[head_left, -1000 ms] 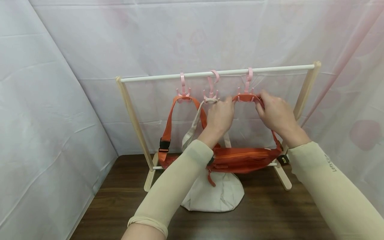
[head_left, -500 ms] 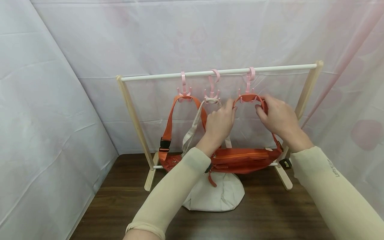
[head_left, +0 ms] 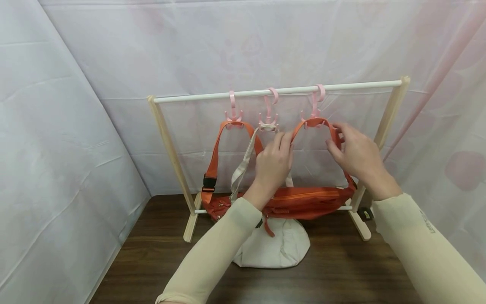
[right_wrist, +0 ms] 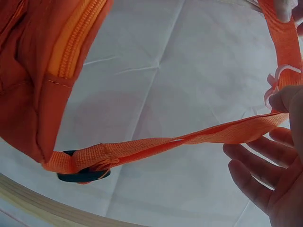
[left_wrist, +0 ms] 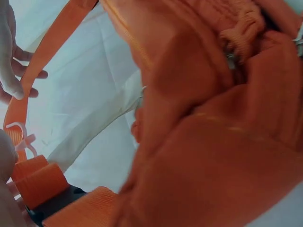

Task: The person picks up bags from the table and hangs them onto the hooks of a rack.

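Note:
An orange waist bag hangs from the rack by its strap, looped over the left pink hook and the right pink hook. My right hand is beside the strap's right side; in the right wrist view the strap runs between thumb and loosely extended fingers. My left hand touches the strap's left side with fairly straight fingers. A black buckle is close to it in the left wrist view. A cream cloth bag hangs behind from the middle hook, partly hidden.
The rack has a white top bar and wooden legs, standing on a dark wood table. Pale curtains close off the back and sides. A small black object lies by the right foot.
Both hands have loosened from the strap by the right hook and slid slightly down and outward. The strap loop stays on that hook, which has turned a little.

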Demonstrator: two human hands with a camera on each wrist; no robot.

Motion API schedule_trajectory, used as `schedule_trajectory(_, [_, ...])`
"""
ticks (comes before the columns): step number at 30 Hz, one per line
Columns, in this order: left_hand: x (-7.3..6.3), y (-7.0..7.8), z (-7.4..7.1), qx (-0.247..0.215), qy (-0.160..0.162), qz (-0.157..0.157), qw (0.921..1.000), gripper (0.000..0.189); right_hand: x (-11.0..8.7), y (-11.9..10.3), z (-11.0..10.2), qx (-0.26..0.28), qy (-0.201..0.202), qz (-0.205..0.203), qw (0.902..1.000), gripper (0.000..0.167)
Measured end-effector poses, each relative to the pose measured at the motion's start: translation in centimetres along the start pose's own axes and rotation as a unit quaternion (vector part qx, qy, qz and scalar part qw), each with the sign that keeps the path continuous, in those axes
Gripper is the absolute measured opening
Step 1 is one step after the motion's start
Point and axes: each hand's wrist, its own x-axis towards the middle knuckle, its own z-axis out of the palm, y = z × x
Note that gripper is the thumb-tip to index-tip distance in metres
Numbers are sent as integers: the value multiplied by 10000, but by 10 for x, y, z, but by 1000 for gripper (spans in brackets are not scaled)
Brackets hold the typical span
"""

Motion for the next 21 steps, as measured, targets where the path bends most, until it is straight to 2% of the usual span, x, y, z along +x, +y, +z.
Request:
schedule_trajectory(5, [-9, -2, -1, 44, 72, 22, 10000, 36, -5, 2, 0, 74, 95, 55, 9999, 54])
schedule_trajectory(12, [-19, -4, -5, -221, 91, -97, 9997, 40, -15, 0, -2, -30, 329, -48, 9994, 58])
schedule_trajectory(17, [-27, -5, -13, -345, 52, -185, 9992, 49, -24, -1, -3, -35, 391, -138, 9991, 59])
schedule_trajectory(21, [-33, -6, -20, -495, -57, -303, 9983, 49, -31, -1, -3, -75, 503, -250, 9984, 60])
